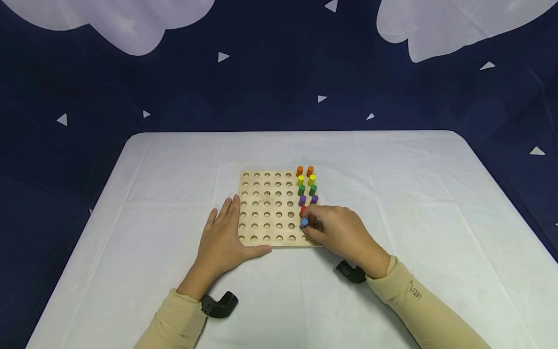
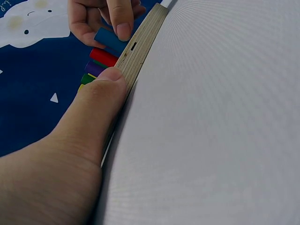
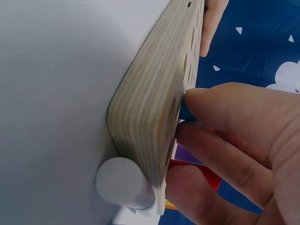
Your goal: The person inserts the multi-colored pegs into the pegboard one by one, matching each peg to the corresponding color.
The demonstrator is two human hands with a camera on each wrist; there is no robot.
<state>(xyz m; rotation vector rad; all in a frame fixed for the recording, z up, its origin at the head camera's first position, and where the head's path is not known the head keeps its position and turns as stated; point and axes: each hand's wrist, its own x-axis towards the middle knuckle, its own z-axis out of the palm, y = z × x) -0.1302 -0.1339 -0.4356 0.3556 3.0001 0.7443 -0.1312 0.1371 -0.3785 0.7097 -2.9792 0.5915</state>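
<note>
A square wooden pegboard [image 1: 260, 220] with rows of round holes lies on the table. My left hand [image 1: 222, 242] rests along its left side, fingers straight and thumb on the front edge. With thumb and finger my right hand [image 1: 342, 230] pinches a blue peg [image 1: 304, 222], upright in the second column from the right, near the front. Whether it is fully seated is unclear. Behind it that column has red [image 1: 302, 211], purple [image 1: 302, 200], green [image 1: 302, 190], yellow [image 1: 300, 181] and orange pegs [image 1: 300, 171]. The right column's front part is hidden by my right hand.
A white cylinder [image 3: 123, 182] lies against the board's side in the right wrist view. White cloth covers the table [image 1: 131, 218]. Black wrist devices [image 1: 220, 305] sit by both cuffs. A dark blue patterned cloth [image 1: 270, 87] hangs behind the table.
</note>
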